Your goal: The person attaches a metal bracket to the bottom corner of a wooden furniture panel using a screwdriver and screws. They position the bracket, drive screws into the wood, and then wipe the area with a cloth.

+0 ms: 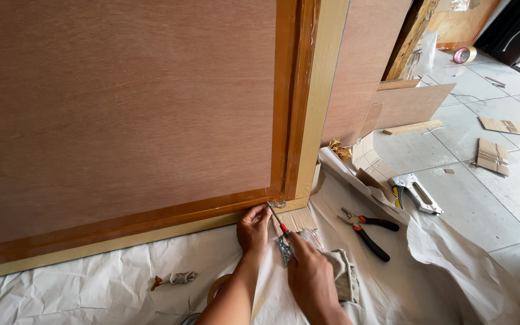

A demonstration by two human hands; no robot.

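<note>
Tool: a thin metal-shafted screwdriver with a red handle (279,221) slants up to the lower corner of the glossy orange-brown wooden frame (288,120), its tip at a small metal fitting there.
Right hand: the right hand (309,272) grips the red handle from below, fingers curled tight around it; something silvery and crinkled sits just under its knuckles, too small to identify.
Left hand: the left hand (253,227) rests at the frame's bottom edge, fingertips pinched together near the screwdriver's tip.
Panel: a large reddish-brown plywood panel (121,102) fills the frame; a pale tan strip (323,90) runs along the frame's outer edge.
Sheet: crumpled white plastic sheeting (452,271) covers the floor beneath both hands.
Near right: red-and-black-handled pliers (365,230) lie on the sheet just right of the hands; a silver staple gun (415,192) lies farther right, at the sheet's edge.
Far: cardboard scraps (492,155) lie on the grey tiled floor (495,210); a roll of tape (464,55) lies near the top right corner.
</note>
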